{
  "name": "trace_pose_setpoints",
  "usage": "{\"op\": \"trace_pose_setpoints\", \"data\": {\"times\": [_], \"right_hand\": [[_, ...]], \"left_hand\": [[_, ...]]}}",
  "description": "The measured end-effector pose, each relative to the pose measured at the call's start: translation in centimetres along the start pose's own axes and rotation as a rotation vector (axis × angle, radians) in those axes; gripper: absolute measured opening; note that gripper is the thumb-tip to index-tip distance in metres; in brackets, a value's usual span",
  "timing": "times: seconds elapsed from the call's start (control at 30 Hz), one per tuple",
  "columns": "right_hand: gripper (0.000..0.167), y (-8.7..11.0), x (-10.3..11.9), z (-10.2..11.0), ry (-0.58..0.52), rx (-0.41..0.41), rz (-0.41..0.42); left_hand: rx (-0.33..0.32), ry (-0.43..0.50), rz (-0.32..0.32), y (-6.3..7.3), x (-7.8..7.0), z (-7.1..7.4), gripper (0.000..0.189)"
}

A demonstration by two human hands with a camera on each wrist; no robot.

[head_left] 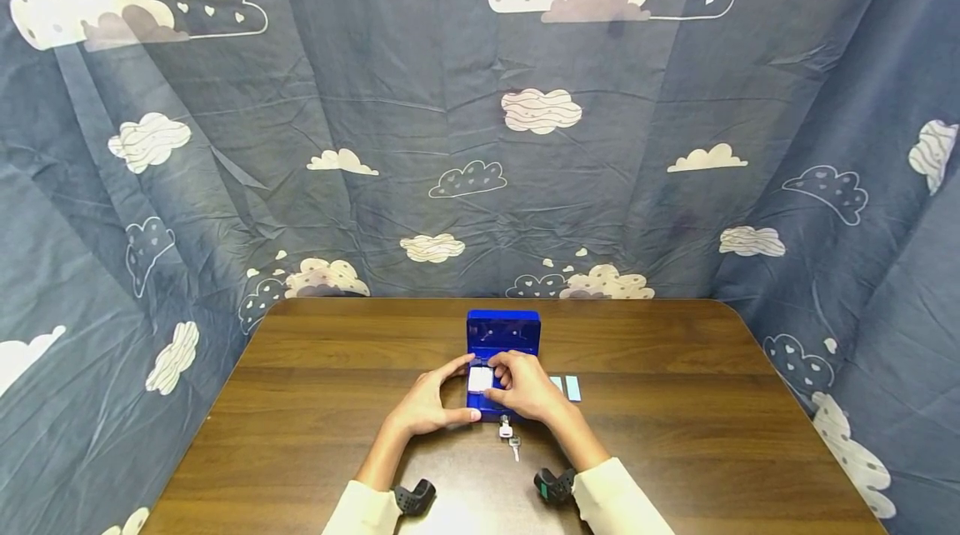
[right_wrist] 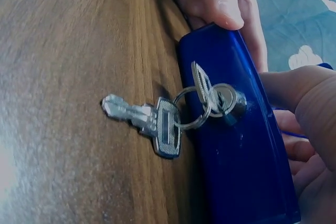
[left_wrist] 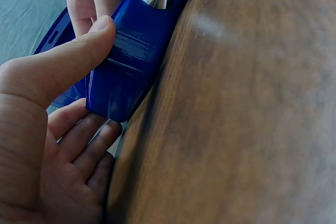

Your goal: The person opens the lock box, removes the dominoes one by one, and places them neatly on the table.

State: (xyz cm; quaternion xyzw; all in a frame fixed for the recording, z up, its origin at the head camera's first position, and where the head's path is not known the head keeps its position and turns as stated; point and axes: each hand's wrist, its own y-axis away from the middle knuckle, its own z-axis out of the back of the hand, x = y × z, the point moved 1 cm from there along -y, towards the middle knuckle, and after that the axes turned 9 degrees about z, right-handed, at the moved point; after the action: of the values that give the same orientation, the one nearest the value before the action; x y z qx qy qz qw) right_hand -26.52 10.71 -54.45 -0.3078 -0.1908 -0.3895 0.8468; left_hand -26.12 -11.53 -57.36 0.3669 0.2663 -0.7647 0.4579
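Observation:
A blue metal cash box (head_left: 503,317) stands on the table with its lid raised at the back. My left hand (head_left: 426,403) grips the box's left side, thumb at the front corner and fingers along the side toward the back. Inside the left half lies a flat white square piece (head_left: 480,379). My right hand (head_left: 527,387) reaches over the box, thumb and index finger at the near and far edges of the white piece. One key (right_wrist: 201,83) sits in the front lock (right_wrist: 229,104); a second key (right_wrist: 167,128) hangs from its ring.
Two pale blue strips (head_left: 573,387) lie on the wooden table (head_left: 337,352), right of the box and partly behind my right hand. A dark blue curtain with clouds (head_left: 465,127) hangs behind the table and along both sides. Each wrist wears a black band (head_left: 415,497).

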Motion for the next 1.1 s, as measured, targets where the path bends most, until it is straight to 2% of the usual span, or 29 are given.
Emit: {"op": "trace_pose_setpoints", "data": {"times": [0.23,0.4,0.73,1.1], "right_hand": [[0.038,-0.14,0.10,-0.38,0.064,0.058,-0.023],[0.033,-0.26,-0.11,-0.59,0.079,0.063,-0.013],[0.039,-0.35,-0.23,-0.54,0.088,0.078,-0.010],[0.035,-0.59,-0.39,-0.69,0.054,0.102,-0.062]], "left_hand": [[0.010,0.002,0.005,0.12,0.10,-0.09,0.092],[0.001,0.007,0.005,0.11,0.06,-0.08,0.092],[0.003,-0.003,0.014,-0.01,0.03,0.04,0.092],[0.003,-0.012,0.005,-0.01,0.08,0.08,0.092]]}}
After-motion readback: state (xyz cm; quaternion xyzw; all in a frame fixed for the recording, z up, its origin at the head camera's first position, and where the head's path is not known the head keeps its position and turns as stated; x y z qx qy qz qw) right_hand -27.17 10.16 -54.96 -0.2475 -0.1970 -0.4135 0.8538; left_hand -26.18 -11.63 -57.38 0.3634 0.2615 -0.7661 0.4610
